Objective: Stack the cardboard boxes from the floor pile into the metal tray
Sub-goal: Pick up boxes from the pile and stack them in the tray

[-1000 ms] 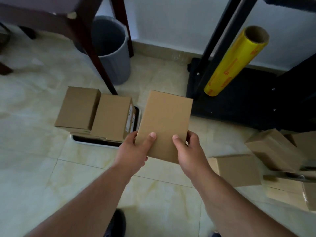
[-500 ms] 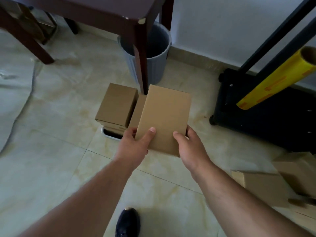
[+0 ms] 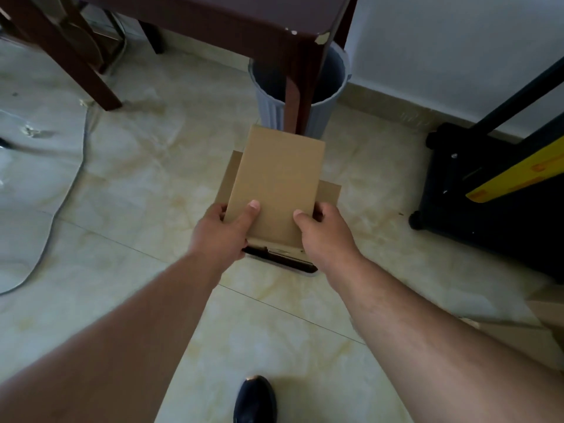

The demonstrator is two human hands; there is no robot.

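I hold a flat brown cardboard box (image 3: 276, 184) in both hands, directly above the metal tray (image 3: 283, 264). My left hand (image 3: 222, 232) grips its near left corner, thumb on top. My right hand (image 3: 323, 236) grips the near right corner the same way. Two boxes stand in the tray beneath it; only a strip of the left box (image 3: 229, 175) and of the right box (image 3: 329, 192) shows past the held box. Only the tray's near rim is visible.
A grey ribbed bin (image 3: 305, 96) stands just behind the tray, with a dark wooden table leg (image 3: 300, 87) in front of it. A black cart (image 3: 488, 193) with a yellow film roll (image 3: 518, 178) is at the right. More cardboard (image 3: 546, 309) lies at the far right. My shoe (image 3: 254, 398) is below.
The held box has moved left over the tray and now covers most of the two boxes in it. The view has swung left, so the floor pile has slid out of frame.
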